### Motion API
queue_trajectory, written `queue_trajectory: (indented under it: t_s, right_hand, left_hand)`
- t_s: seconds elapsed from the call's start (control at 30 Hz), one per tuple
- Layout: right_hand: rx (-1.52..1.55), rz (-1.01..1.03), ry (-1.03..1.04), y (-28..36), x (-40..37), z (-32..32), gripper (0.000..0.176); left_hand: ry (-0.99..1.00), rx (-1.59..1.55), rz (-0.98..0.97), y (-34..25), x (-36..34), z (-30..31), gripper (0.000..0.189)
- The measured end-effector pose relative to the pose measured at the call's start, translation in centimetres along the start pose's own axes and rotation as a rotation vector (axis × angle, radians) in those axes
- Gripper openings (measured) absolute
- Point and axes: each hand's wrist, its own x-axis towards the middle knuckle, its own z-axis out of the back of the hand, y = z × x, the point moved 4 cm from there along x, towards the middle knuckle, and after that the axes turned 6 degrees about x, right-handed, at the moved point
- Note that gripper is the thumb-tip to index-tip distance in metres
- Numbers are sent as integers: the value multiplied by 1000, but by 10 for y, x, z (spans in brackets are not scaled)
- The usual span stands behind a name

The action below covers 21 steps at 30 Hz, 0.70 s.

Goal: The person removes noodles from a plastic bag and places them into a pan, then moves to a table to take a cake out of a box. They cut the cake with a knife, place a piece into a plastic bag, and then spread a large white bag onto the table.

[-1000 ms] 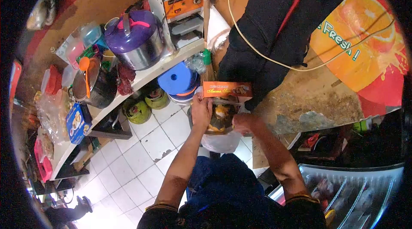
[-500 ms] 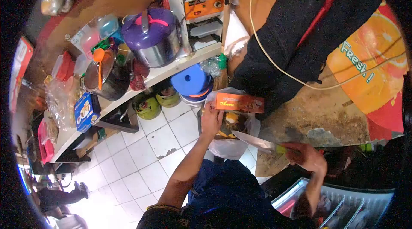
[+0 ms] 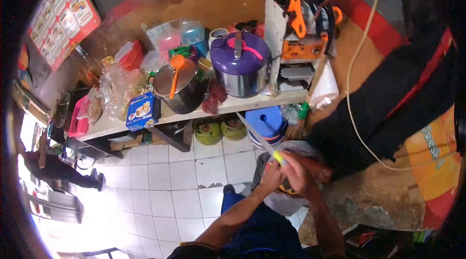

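Observation:
My right hand point(image 3: 297, 174) is closed round the yellow-green handle of a kitchen knife point(image 3: 258, 136), whose blade points up and to the left. Just beside it, my left hand point(image 3: 273, 176) has its fingers closed at the left end of a reddish-brown carton box point(image 3: 318, 168). Much of the box is hidden behind my right hand, and its print is blurred. Both hands are above a container lined with a whitish plastic bag point(image 3: 284, 204). What lies inside it is mostly covered by my hands.
A white shelf point(image 3: 204, 115) carries a purple-lidded pot point(image 3: 239, 64), a dark pot point(image 3: 178, 91) and a blue box point(image 3: 142, 111). Green gas cylinders point(image 3: 208, 132) and a blue-lidded bucket point(image 3: 266, 122) stand below. Dark cloth point(image 3: 359, 118) hangs at right. Another person's leg point(image 3: 68, 169) shows at far left.
My view has swung left and up. The knife has moved from the right of the container to above it, its blade now raised, and my right hand has come close to my left.

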Motion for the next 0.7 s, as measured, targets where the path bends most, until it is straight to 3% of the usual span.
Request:
queue_trajectory:
  t_s: [0.03, 0.13, 0.2, 0.27, 0.33, 0.4, 0.47, 0.53, 0.67, 0.7]
  right_hand:
    - [-8, 49, 21, -11, 26, -22, 40]
    - [-72, 77, 24, -57, 93, -87, 46]
    - [-137, 64, 29, -80, 131, -123, 49]
    - [-199, 209, -43, -89, 170, -152, 53]
    - [-253, 161, -1, -110, 204, -181, 53]
    - [-308, 251, -157, -120, 230, -202, 54]
    - [-372, 234, -152, -120, 251, -221, 54]
    - [-349, 24, -182, -131, 273, -239, 54]
    - [-146, 29, -229, -131, 308, -264, 57]
    - [-242, 147, -295, -125, 319, -268, 57]
  left_hand:
    - [70, -159, 114, 10, -4, -16, 39]
    - [108, -252, 170, 7, -9, -19, 40]
    - [105, -236, 139, 4, -11, -14, 40]
    - [101, -226, 109, 5, -8, -6, 40]
    - [91, -229, 87, 4, -9, 3, 40]
    - [85, -236, 77, 7, -5, 10, 40]
    - [78, -248, 64, 10, 1, 18, 41]
    - [76, -263, 55, 14, 5, 26, 41]
    - [68, -273, 46, 24, 13, 41, 41]
    - [63, -273, 46, 27, 15, 43, 41]
